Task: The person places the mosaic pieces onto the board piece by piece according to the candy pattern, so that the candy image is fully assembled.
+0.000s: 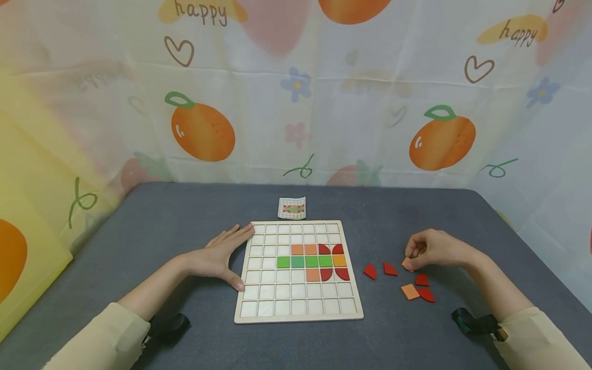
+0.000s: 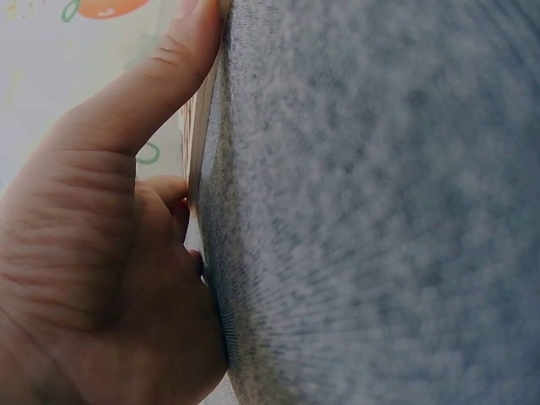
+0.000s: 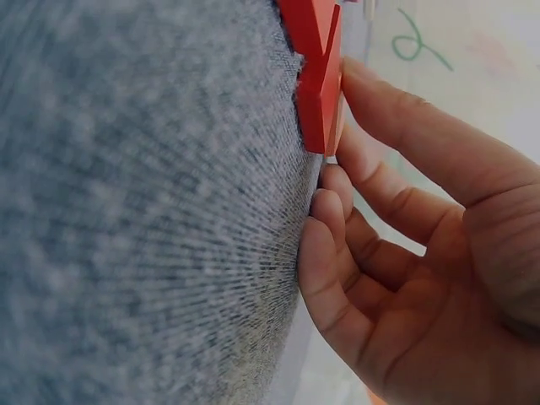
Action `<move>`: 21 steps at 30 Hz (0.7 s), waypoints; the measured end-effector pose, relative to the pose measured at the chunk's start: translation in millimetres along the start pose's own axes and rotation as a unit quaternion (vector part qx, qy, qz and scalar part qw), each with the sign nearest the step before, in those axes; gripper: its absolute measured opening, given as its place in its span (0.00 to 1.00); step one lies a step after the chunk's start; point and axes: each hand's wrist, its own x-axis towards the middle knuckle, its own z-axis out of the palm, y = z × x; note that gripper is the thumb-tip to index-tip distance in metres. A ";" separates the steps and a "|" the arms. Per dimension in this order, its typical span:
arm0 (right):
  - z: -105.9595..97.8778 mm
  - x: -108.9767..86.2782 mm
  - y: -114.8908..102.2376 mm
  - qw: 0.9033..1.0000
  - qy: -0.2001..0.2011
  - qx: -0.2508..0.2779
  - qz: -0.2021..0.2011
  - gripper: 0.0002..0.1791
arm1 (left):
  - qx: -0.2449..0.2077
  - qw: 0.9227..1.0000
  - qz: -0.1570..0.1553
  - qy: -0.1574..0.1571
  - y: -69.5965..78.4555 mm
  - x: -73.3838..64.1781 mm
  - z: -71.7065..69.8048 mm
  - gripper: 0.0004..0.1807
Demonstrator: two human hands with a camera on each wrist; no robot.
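Note:
A square wooden-framed grid board (image 1: 300, 322) lies on the table, with salmon squares (image 1: 312, 275), green squares (image 1: 311, 261), one teal square (image 1: 297, 261), a yellow-orange square (image 1: 339, 261) and red quarter-circle tiles (image 1: 341, 274) in its cells. My left hand (image 1: 217, 259) rests at the board's left edge, fingers spread, thumb lower and fingertips at the upper corner. To the right of the board, my right hand (image 1: 432, 251) pinches an orange square tile (image 1: 406, 263) between thumb and fingers. In the right wrist view, red tiles (image 3: 317, 101) partly hide that tile.
Between board and right hand lie two red tiles (image 1: 370, 271). Nearer me are a loose orange square (image 1: 409, 292) and more red tiles (image 1: 425, 295). A small pattern card (image 1: 292, 208) lies behind the board. A printed curtain (image 1: 296, 118) hangs past the table's far edge.

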 end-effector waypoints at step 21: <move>-2.5 6.6 -15.0 0.995 0.078 -0.052 -0.043 0.05 | -0.003 1.000 -0.008 -0.004 1.6 0.4 -0.6 0.72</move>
